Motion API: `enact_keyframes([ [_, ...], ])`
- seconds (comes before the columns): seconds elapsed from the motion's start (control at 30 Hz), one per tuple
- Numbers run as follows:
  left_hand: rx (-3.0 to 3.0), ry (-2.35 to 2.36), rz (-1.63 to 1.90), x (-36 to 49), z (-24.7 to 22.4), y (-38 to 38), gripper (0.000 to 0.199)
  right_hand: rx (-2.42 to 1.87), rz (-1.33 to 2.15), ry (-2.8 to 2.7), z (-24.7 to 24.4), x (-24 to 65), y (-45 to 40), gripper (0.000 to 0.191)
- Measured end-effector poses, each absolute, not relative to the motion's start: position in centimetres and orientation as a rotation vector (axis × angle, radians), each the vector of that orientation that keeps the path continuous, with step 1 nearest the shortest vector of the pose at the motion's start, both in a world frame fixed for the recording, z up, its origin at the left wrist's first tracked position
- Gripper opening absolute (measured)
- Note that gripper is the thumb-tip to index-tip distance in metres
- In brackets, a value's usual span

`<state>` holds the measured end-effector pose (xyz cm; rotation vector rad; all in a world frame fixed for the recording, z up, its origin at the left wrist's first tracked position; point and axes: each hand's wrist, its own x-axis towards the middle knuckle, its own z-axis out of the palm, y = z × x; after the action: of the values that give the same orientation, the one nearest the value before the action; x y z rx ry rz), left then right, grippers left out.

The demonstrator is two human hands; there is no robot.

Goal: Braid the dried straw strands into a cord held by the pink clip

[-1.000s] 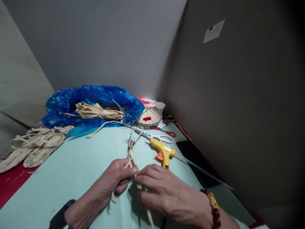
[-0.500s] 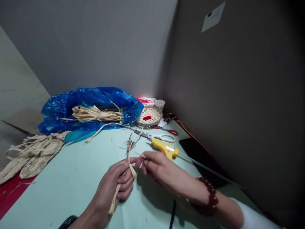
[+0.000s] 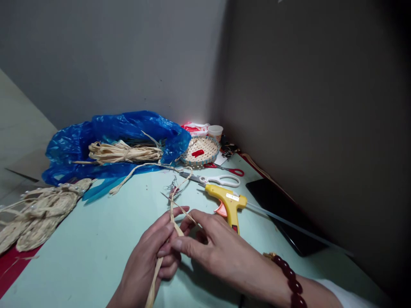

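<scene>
The left hand [image 3: 150, 252] had its grip closed, thumb pressed over bent fingers, on pale raffia strands [image 3: 155, 278], whose loose length hung down toward the person from beneath that grip. Against it, the right hand [image 3: 212, 248] had its fingers curled and its thumb set apart from the forefinger, the thumb tip at the strands; a thin strand [image 3: 179, 206] ran up against its fingers, though whether that grip was pinched on it could not be told. A bracelet of dark red beads [image 3: 290, 276] circled the right wrist. From the left grip a twisted cord [image 3: 172, 209] rose away across the pale green table [image 3: 105, 239] to a small tangle of wire [image 3: 173, 188] just beyond. Beyond the right grip lay a yellow glue gun [image 3: 226, 199], its long clear stick [image 3: 257, 208] crossing a black flat object [image 3: 266, 192] to the right. Farther from both grips were white-handled scissors [image 3: 221, 180], then red-handled scissors [image 3: 236, 172]. Left of the left grip and a little beyond it sat woven raffia pieces [image 3: 48, 209] with pearly beads. Farther out, an open blue plastic bag [image 3: 122, 122] held a tied raffia bundle [image 3: 122, 152]; right of it stood a round woven basket [image 3: 208, 147] containing a small red object [image 3: 198, 153], and behind that a pale cup [image 3: 215, 132].
</scene>
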<state>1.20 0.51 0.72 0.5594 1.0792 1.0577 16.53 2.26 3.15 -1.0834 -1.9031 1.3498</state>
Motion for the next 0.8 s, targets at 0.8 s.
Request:
enact_keyframes([
  [0.8,0.641,1.029,0.983,0.9,0.5,0.9,0.017,-1.233,1.350,-1.958,2.0,17.4,2.8,0.025],
])
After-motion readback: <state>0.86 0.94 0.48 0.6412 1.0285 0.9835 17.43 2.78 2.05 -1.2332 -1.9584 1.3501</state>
